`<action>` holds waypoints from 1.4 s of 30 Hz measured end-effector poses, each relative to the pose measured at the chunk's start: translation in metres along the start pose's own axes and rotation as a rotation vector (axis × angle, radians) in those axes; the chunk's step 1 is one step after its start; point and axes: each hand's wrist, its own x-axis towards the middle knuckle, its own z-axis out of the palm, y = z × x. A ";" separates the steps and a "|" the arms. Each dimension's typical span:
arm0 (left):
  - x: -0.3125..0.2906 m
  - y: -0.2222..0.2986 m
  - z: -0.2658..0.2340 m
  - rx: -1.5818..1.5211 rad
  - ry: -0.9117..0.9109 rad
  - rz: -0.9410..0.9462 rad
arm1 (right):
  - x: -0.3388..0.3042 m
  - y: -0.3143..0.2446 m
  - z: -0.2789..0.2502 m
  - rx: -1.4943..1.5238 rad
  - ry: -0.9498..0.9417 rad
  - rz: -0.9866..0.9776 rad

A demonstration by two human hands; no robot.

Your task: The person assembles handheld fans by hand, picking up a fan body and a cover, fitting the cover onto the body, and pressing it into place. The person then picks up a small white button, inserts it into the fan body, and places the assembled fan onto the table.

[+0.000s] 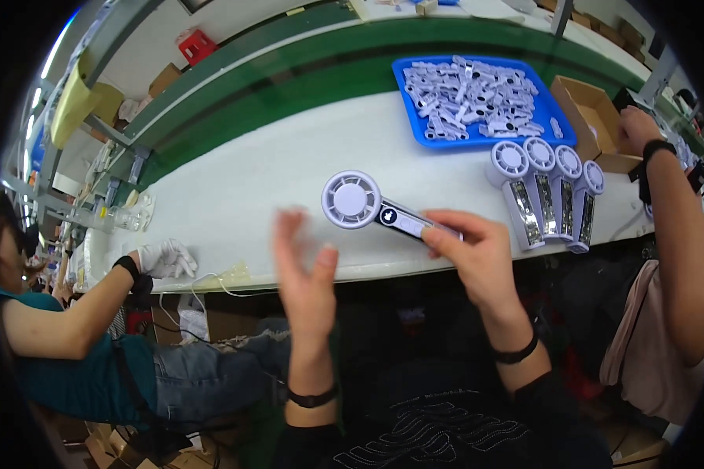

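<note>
At the far left, a co-worker in a teal top is sitting at the long white table (235,195), and that person's white-gloved hand (168,259) is resting near the table's edge, just beside a thin white cable (219,286). Next along, your left hand (307,291) is hovering at the near edge, palm turned inward; it is showing blurred, but its thumb is standing apart from the fingers and it is holding nothing. Just right of it, the white handheld fan (353,200) is hanging above the table, its round, slotted head pointing up and to the left and its dark-faced handle, with a round black badge, slanting down to the right. Your right hand (477,252) is gripping the lower end of that handle, thumb and fingers clamped on it from either side. Beyond, a blue tray (554,105) is holding a heap of small white parts (477,98). In front of the tray, four more fans (544,202) are lying side by side, heads away from you, their handles showing dark, shiny strips. Right of the tray, an open cardboard box (575,102) is standing, and another co-worker's hand (640,129) is reaching to its far-right side; you cannot tell what those fingers are touching.
</note>
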 end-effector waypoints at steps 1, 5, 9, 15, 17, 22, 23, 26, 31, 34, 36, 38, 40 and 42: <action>-0.013 0.001 0.000 -0.172 -0.067 -0.114 | -0.011 -0.003 0.010 0.169 0.028 0.224; -0.043 0.017 -0.008 -0.691 -0.232 -0.458 | -0.048 -0.023 0.057 0.391 -0.074 0.136; -0.039 0.028 -0.021 -0.679 -0.384 -0.423 | -0.064 -0.046 0.067 0.395 -0.181 0.167; -0.045 0.052 -0.036 -0.743 -0.427 -0.594 | -0.061 -0.055 0.066 0.246 -0.606 0.468; -0.046 0.059 -0.038 -0.771 -0.426 -0.635 | -0.065 -0.055 0.069 0.274 -0.639 0.483; -0.056 0.068 -0.030 -0.781 -0.340 -0.577 | -0.077 -0.051 0.072 0.384 -0.581 0.344; -0.059 0.069 -0.030 -0.791 -0.330 -0.562 | -0.080 -0.049 0.072 0.388 -0.584 0.300; -0.059 0.065 -0.033 -0.797 -0.369 -0.641 | -0.086 -0.038 0.068 0.387 -0.568 0.282; -0.078 0.078 -0.025 -0.885 -0.394 -0.728 | -0.093 -0.023 0.055 0.411 -0.425 0.262; -0.086 0.103 -0.021 -0.823 -0.359 -0.644 | -0.103 -0.022 0.039 0.403 -0.375 0.229; -0.089 0.115 -0.019 -0.578 -0.377 -0.577 | -0.121 -0.020 0.038 0.378 -0.371 0.233; -0.095 0.115 -0.015 -0.563 -0.339 -0.538 | -0.124 -0.016 0.041 0.355 -0.370 0.244; -0.098 0.114 -0.010 -0.502 -0.281 -0.430 | -0.125 -0.018 0.017 0.336 -0.365 0.246; -0.099 0.111 -0.009 -0.471 -0.279 -0.410 | -0.134 -0.015 0.013 0.322 -0.359 0.238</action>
